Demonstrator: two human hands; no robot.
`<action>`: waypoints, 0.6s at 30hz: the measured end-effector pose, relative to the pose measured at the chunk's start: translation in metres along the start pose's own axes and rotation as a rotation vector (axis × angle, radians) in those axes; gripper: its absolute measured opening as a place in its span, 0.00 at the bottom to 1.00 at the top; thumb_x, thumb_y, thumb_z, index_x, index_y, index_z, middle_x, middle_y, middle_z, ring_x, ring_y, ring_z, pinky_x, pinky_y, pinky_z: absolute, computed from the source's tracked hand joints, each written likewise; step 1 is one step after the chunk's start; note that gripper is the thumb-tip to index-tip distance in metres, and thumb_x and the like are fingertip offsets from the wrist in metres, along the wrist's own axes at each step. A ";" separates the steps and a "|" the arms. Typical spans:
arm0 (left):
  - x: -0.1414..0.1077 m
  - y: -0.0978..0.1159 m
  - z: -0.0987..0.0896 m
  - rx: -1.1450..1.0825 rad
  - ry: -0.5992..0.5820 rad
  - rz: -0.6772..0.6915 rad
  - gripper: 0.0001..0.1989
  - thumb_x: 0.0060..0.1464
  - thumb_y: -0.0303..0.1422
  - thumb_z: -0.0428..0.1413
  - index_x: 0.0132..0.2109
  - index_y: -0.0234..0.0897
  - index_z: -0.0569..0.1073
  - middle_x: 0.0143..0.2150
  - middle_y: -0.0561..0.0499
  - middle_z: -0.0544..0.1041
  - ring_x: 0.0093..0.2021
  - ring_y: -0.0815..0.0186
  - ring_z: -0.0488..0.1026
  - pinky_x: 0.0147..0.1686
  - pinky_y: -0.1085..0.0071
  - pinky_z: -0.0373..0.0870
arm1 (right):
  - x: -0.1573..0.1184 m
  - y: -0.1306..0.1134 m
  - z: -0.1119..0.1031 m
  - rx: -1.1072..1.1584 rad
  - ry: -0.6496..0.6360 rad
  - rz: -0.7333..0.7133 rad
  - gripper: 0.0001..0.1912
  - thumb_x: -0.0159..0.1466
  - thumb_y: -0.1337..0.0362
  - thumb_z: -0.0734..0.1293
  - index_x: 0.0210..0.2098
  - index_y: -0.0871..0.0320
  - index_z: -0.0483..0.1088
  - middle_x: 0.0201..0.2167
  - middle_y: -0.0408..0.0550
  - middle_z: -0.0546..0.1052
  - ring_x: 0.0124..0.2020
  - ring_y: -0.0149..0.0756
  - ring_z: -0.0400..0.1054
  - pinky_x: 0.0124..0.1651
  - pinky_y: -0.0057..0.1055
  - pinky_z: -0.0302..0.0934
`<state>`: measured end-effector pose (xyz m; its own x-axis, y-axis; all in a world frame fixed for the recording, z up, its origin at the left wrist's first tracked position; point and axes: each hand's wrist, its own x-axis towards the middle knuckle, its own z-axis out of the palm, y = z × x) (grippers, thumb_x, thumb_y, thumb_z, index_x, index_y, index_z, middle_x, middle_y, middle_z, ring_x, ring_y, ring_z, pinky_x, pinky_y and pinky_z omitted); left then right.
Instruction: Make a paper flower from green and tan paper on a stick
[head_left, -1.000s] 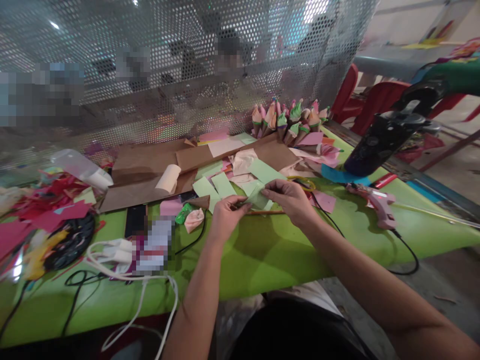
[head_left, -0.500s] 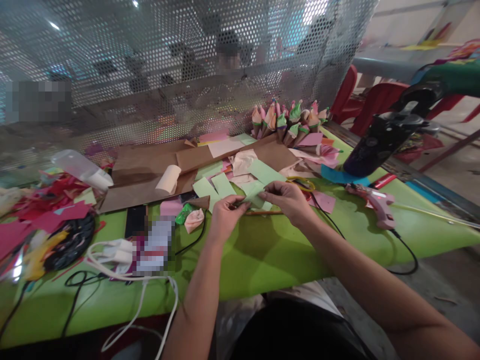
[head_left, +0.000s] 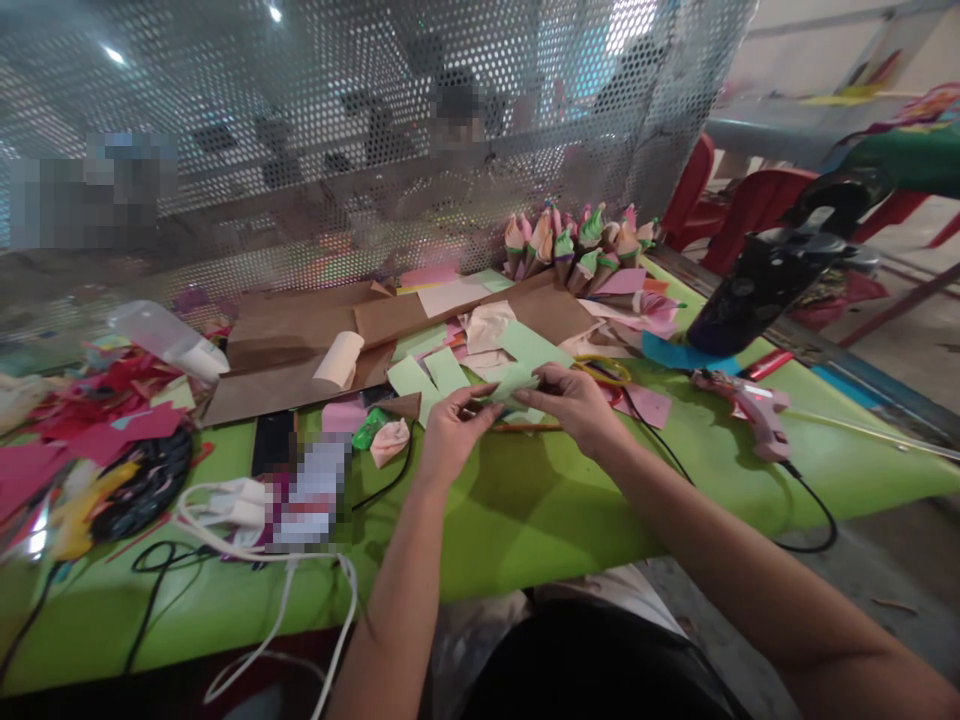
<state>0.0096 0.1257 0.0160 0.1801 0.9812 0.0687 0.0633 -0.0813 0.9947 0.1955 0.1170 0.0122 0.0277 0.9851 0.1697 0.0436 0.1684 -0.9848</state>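
One head-worn camera — looking forward and down, from near, over the hands (head_left: pixel 456 432) and green table (head_left: pixel 525 520).

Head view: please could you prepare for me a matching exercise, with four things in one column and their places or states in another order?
Things
1. left hand
2. glue gun
3. dark cup
4. cones

Places or states
A. standing with its base by blue paper
B. grouped near the metal screen
C. pinching light green paper
D. pink, lying on the green table

Right pairs: 1-C, 2-D, 3-A, 4-B
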 end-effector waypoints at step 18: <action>0.006 -0.012 -0.010 0.031 0.319 0.180 0.13 0.44 0.41 0.68 0.31 0.35 0.81 0.23 0.53 0.75 0.25 0.71 0.66 0.25 0.76 0.61 | 0.004 0.003 -0.005 0.101 0.099 0.034 0.19 0.49 0.50 0.77 0.22 0.55 0.69 0.22 0.40 0.69 0.26 0.33 0.61 0.31 0.32 0.55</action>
<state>0.0002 0.1341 0.0052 -0.1234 0.9554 0.2683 0.0891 -0.2586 0.9619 0.2006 0.1208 0.0105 0.1261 0.9830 0.1338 -0.0593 0.1421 -0.9881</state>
